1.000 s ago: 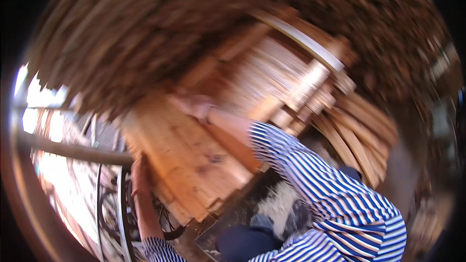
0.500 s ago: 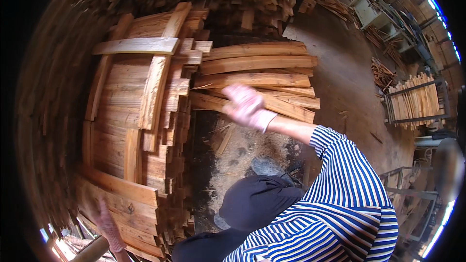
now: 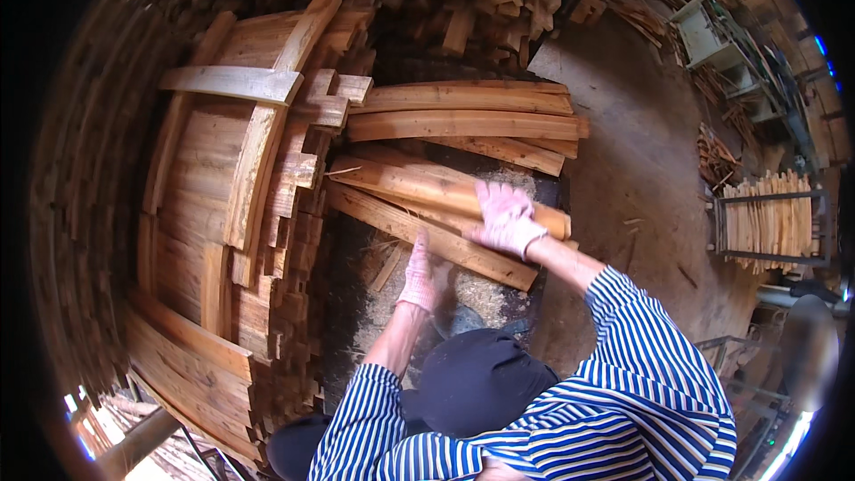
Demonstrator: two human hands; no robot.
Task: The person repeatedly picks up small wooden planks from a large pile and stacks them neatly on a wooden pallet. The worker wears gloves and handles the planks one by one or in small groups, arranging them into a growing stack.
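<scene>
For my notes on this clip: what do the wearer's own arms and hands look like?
The left hand and right hand wear pale pink gloves that look knitted, closing at the wrist. The sleeves have narrow dark blue and white stripes and stop short of the gloves, leaving part of each forearm bare.

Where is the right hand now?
The right hand is right of centre in the head view, on a plank, above and right of the left hand.

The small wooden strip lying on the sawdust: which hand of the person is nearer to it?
The left. The left gloved hand appears just right of the small wooden strip; the right gloved hand is farther right, on the loose planks.
</scene>
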